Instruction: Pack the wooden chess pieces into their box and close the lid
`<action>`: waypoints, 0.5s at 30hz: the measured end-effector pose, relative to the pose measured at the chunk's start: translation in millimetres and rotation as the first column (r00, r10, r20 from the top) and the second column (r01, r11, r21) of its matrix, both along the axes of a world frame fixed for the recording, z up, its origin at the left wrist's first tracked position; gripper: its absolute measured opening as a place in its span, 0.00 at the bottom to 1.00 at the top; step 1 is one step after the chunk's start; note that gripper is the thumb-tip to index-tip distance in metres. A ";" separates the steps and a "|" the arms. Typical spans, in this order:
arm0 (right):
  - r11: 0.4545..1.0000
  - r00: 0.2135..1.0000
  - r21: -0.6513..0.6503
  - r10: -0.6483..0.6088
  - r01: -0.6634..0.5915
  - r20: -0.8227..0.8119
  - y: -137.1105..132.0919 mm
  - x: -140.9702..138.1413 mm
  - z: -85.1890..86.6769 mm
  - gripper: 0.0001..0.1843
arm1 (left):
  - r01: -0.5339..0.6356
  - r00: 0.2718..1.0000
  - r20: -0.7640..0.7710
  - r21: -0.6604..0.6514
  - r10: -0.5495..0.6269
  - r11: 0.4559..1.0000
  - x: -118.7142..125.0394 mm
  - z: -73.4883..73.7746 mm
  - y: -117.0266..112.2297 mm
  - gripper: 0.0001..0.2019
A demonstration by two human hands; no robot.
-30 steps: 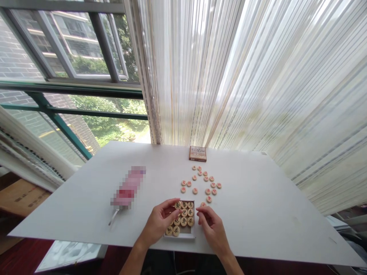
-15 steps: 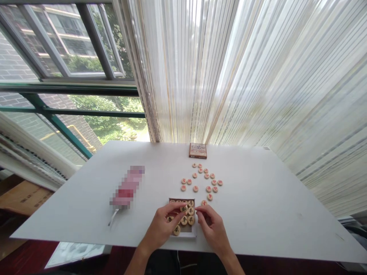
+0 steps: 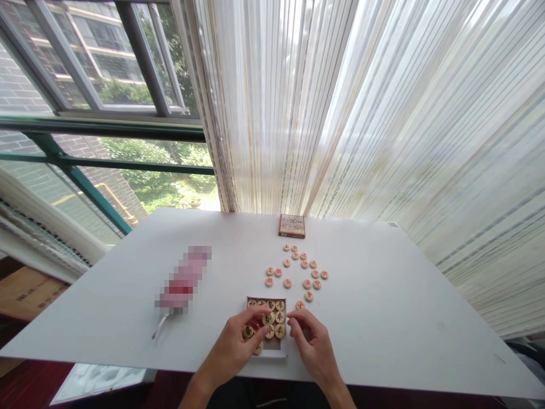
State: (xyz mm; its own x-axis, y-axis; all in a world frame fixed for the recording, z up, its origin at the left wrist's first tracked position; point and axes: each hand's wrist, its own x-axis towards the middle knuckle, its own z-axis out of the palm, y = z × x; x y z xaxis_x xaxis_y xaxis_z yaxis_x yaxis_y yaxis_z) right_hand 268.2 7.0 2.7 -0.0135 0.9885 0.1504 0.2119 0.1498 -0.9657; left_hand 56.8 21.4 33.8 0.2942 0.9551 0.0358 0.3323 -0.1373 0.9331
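A shallow white box [image 3: 277, 353] near the table's front edge holds round wooden Chinese chess pieces with black characters, laid in rows. Over its left part reaches my left hand [image 3: 230, 347], thumb and forefinger closed around one black-marked Chinese chess piece [image 3: 268, 318]. That hand hides some of the pieces and the box's left side. My right hand [image 3: 315, 342] is at the box's right wall, its thumb and forefinger slightly apart with nothing visible between them. Just beyond the right fingertips lies a red-marked piece [image 3: 300, 305].
More red-marked pieces [image 3: 288, 283] are scattered across the white table [image 3: 374, 318] beyond the box. A flat printed box [image 3: 292, 225] lies at the far edge. To the left is a blurred pink object [image 3: 183, 281]. Striped curtains [image 3: 272, 113] hang behind the table.
The view has shifted slightly. My left hand still has a piece between its fingertips, its character now turned differently. My right hand stays beside the box.
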 end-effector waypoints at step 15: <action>0.997 0.980 -0.046 0.055 -0.065 -0.190 9.8 -9.2 7.3 0.11 | 0.149 0.985 -0.098 0.047 -0.144 0.988 13.1 14.5 7.4 0.17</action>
